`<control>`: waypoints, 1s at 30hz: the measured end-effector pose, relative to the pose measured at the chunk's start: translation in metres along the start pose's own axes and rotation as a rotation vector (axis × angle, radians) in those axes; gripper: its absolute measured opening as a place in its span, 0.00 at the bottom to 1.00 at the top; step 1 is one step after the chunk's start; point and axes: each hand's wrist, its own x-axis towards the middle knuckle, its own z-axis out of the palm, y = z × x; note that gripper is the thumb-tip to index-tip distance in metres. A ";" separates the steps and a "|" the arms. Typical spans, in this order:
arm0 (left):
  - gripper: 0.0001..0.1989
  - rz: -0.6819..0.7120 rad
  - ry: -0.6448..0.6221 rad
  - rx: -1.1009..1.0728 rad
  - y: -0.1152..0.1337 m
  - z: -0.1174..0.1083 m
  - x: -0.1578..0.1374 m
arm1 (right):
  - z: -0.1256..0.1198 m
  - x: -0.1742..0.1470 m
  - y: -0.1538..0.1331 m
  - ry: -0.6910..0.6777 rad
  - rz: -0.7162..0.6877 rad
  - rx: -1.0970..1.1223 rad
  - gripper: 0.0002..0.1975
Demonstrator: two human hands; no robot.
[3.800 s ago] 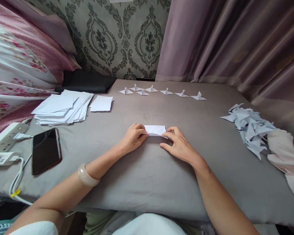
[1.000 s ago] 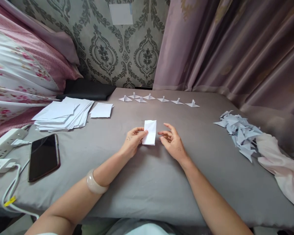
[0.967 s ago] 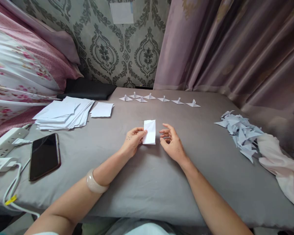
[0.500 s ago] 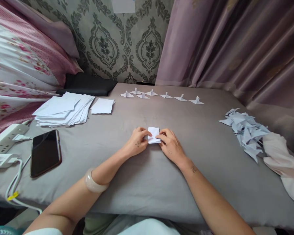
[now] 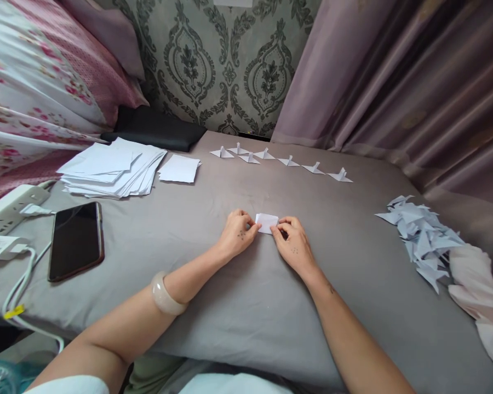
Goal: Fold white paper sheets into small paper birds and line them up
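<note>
A small piece of white paper (image 5: 267, 223), folded into a rectangle wider than it is tall, is held between my two hands over the grey cloth. My left hand (image 5: 239, 235) pinches its left edge between thumb and fingers. At the lower right corner, the thumb and forefinger of my right hand (image 5: 294, 244) grip the same paper, with the other fingers curled. A pale bangle (image 5: 167, 294) circles my left forearm.
Several folded paper birds (image 5: 288, 161) stand along the table's back. A heap of folded paper (image 5: 425, 232) lies right, beside a pale cloth (image 5: 476, 284). Left are paper stacks (image 5: 107, 169), small squares (image 5: 179, 168), a phone (image 5: 76, 241), and a power strip (image 5: 14, 213).
The paper looked squarer with a fold partly raised; now it is a flatter, wider rectangle. Both hands still grip its sides. The whole view has shifted and tilted slightly.
</note>
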 end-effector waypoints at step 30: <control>0.07 0.044 -0.010 0.191 0.004 -0.003 -0.003 | 0.000 0.011 0.000 -0.030 0.030 -0.080 0.13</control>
